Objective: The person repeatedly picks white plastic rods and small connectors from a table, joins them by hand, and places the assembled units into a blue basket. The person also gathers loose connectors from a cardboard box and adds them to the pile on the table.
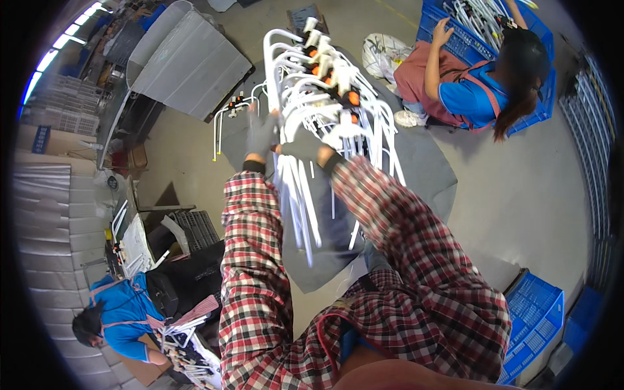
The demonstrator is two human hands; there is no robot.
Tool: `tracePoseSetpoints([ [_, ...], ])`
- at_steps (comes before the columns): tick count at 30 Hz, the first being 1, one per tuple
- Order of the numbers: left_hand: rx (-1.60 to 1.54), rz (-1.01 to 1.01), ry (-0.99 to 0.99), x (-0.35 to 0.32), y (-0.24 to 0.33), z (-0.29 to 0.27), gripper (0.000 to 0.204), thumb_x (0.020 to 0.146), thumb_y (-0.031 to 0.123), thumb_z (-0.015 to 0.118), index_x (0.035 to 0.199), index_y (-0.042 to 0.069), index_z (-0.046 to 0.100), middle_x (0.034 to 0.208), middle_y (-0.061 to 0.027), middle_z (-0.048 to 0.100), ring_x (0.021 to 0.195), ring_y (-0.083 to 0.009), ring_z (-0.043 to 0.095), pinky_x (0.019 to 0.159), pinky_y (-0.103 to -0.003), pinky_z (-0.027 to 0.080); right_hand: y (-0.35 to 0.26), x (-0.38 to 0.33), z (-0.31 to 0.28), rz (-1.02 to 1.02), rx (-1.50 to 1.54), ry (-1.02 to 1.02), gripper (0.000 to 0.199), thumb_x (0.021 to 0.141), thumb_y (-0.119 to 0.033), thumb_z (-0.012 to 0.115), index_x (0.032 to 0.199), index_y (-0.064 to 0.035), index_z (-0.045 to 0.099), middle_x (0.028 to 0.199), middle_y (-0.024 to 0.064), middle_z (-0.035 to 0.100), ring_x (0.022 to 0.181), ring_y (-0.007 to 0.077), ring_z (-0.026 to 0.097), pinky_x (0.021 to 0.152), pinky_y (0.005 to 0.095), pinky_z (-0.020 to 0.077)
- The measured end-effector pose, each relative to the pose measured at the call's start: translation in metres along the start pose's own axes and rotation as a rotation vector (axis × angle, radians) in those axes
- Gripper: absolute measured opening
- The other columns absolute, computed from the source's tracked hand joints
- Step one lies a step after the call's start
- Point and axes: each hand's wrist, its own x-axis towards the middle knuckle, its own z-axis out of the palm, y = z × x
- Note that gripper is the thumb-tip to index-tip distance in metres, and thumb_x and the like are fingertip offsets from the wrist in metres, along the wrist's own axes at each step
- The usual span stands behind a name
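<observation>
A pile of white bent tubes (305, 97) with hooked tops stands in front of me; black, orange and cream fittings sit among the bends. My left hand (262, 133), in a grey glove, is closed at the pile's left edge around the shaft of a tall white bent tube (270, 71). Motion blurs its fingers a little. Reaching across from the right, my gloved right hand (303, 147) closes on white tube shafts just below the bends, its fingertips close to my left hand. The gripped stretches are hidden by the gloves.
Dark grey sheeting (429, 162) lies under the pile. A few loose tubes (220, 133) rest to its left, near a grey bin (192, 68). One co-worker (471, 94) sits at far right by a blue crate (448, 39); another (133, 299) works at lower left. A blue crate (533, 318) stands at lower right.
</observation>
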Motion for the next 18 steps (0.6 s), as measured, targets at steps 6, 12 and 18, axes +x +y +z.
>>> tracePoseSetpoints([
  [6,0.615,-0.232,-0.026,-0.187,-0.185,-0.139,0.073,0.093,0.035,0.061,0.146,-0.007,0.033,0.147,-0.0281,0.041,0.138,-0.038,0.04,0.113,-0.042,0.033,0.088,0.01,0.052,0.16,-0.202,0.068,0.06,0.088,-0.057,0.059,0.11,-0.0019,0.059,0.102,0.0238,0.065,0.101,0.0392,0.063,0.086,0.0459,0.0485],
  [12,0.647,-0.991,-0.798,-0.413,-0.229,-0.149,0.063,0.09,0.034,0.063,0.14,0.001,0.043,0.133,-0.0262,0.054,0.125,-0.0396,0.052,0.103,-0.047,0.042,0.424,-0.273,0.06,0.306,-0.676,-0.218,0.024,0.094,-0.029,0.054,0.088,-0.0068,0.061,0.079,0.0112,0.062,0.07,0.029,0.061,0.062,0.0417,0.0486],
  [18,0.509,-0.823,-0.88,-0.417,-0.28,-0.11,0.055,0.09,0.033,0.063,0.133,0.003,0.047,0.126,-0.0232,0.056,0.12,-0.0378,0.054,0.098,-0.047,0.043,0.375,-0.483,-0.091,1.197,-0.452,0.042,0.025,0.09,-0.03,0.059,0.094,-0.0067,0.066,0.084,0.0116,0.067,0.075,0.0261,0.064,0.067,0.0399,0.0506],
])
